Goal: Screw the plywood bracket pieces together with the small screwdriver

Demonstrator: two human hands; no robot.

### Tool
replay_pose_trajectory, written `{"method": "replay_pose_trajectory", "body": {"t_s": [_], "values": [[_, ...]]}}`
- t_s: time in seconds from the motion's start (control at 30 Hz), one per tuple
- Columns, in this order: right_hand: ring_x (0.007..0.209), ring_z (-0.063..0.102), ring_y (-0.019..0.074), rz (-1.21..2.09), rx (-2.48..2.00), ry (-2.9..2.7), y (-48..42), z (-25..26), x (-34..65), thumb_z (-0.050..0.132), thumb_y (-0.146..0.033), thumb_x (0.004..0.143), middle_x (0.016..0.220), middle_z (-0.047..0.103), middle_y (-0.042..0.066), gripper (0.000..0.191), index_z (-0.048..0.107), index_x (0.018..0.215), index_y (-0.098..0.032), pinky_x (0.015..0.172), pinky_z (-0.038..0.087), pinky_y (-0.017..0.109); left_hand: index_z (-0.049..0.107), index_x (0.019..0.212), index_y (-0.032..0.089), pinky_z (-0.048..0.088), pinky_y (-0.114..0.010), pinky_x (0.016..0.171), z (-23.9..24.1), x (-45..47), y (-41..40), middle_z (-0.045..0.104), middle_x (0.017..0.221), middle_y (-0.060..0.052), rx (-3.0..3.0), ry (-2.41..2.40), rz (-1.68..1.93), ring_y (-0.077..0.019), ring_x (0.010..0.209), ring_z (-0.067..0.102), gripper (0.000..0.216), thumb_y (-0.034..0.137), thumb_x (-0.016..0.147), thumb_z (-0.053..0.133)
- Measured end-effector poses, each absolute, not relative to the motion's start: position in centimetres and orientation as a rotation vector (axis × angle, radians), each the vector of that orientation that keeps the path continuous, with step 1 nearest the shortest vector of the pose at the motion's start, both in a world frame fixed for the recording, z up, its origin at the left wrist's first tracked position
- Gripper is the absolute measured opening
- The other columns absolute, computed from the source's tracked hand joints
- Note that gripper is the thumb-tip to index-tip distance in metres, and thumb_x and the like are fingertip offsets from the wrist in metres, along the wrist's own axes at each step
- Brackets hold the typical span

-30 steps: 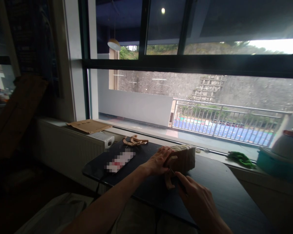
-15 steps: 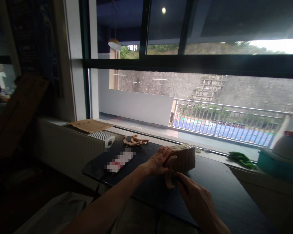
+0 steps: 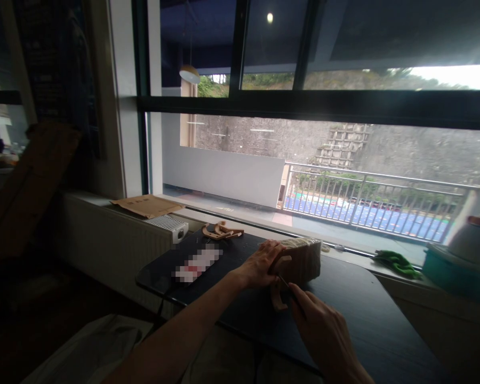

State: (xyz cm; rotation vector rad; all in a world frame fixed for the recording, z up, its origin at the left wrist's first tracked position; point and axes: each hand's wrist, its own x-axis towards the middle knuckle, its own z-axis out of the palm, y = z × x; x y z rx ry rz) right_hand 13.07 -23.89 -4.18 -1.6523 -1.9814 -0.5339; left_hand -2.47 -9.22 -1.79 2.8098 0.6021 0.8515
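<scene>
My left hand point(image 3: 259, 263) wraps round the near left side of a stacked wooden block point(image 3: 304, 260) of thin layered pieces standing on the dark table point(image 3: 356, 309). A curved wooden piece point(image 3: 278, 298) sticks out and down from the block's front. My right hand point(image 3: 319, 326) is closed on a thin dark tool point(image 3: 285, 282) whose tip touches that curved piece just below my left fingers.
Loose curved wooden cut-outs point(image 3: 221, 231) lie at the table's far left, next to a small white device point(image 3: 170, 226) and a brown cardboard sheet point(image 3: 147, 205) on the sill. A green cloth point(image 3: 396, 261) and a teal container point(image 3: 456, 274) stand at the right. A large window lies straight ahead.
My right hand has crept slightly up and left, bringing the tool tip closer against the curved piece. My left hand and the block have stayed put.
</scene>
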Motion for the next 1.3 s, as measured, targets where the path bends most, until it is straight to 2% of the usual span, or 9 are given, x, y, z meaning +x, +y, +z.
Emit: {"method": "replay_pose_trajectory", "body": {"t_s": [0.17, 0.6, 0.93, 1.13, 1.3], "values": [[0.063, 0.068, 0.0132, -0.548, -1.628, -2.001, -23.7, -5.0, 13.6, 0.038, -0.025, 0.094, 0.091, 0.071, 0.001, 0.032, 0.058, 0.119, -0.023, 0.047, 0.043, 0.022, 0.030, 0.136, 0.014, 0.021, -0.047, 0.113, -1.5, -2.5, -9.4, 0.033, 0.143, -0.016, 2.791, 0.643, 0.830, -0.0303, 0.136, 0.022, 0.080, 0.021, 0.067, 0.070], [0.063, 0.068, 0.0128, -0.516, -1.631, -1.979, -23.6, -4.9, 13.3, 0.038, -0.025, 0.093, 0.091, 0.071, 0.002, 0.033, 0.059, 0.118, -0.023, 0.049, 0.045, 0.020, 0.029, 0.136, 0.019, 0.020, -0.048, 0.113, -1.7, -2.5, -9.4, 0.033, 0.143, -0.014, 2.781, 0.626, 0.856, -0.0296, 0.137, 0.022, 0.078, 0.018, 0.067, 0.066], [0.076, 0.070, 0.0164, -0.387, -1.659, -1.924, -23.4, -5.3, 13.3, 0.039, -0.027, 0.093, 0.101, 0.072, 0.002, 0.033, 0.058, 0.120, -0.023, 0.058, 0.049, 0.022, 0.030, 0.135, 0.021, 0.022, -0.048, 0.112, -1.5, -2.5, -9.5, 0.034, 0.142, -0.012, 2.759, 0.622, 0.849, -0.0297, 0.136, 0.023, 0.079, 0.018, 0.066, 0.068], [0.068, 0.069, 0.0139, -0.493, -1.703, -1.955, -23.7, -5.5, 12.8, 0.037, -0.026, 0.095, 0.097, 0.072, 0.002, 0.034, 0.056, 0.123, -0.023, 0.052, 0.045, 0.020, 0.030, 0.135, 0.019, 0.022, -0.047, 0.113, -1.6, -2.5, -9.4, 0.034, 0.142, -0.013, 2.764, 0.648, 0.860, -0.0289, 0.137, 0.022, 0.078, 0.018, 0.067, 0.066], [0.058, 0.067, 0.0119, -0.665, -1.719, -1.965, -23.8, -5.7, 12.5, 0.040, -0.020, 0.092, 0.084, 0.071, 0.001, 0.034, 0.057, 0.121, -0.022, 0.045, 0.041, 0.019, 0.030, 0.136, 0.018, 0.021, -0.048, 0.113, -1.8, -2.6, -9.0, 0.032, 0.143, -0.014, 2.751, 0.629, 0.874, -0.0293, 0.137, 0.021, 0.079, 0.018, 0.066, 0.067]]}}
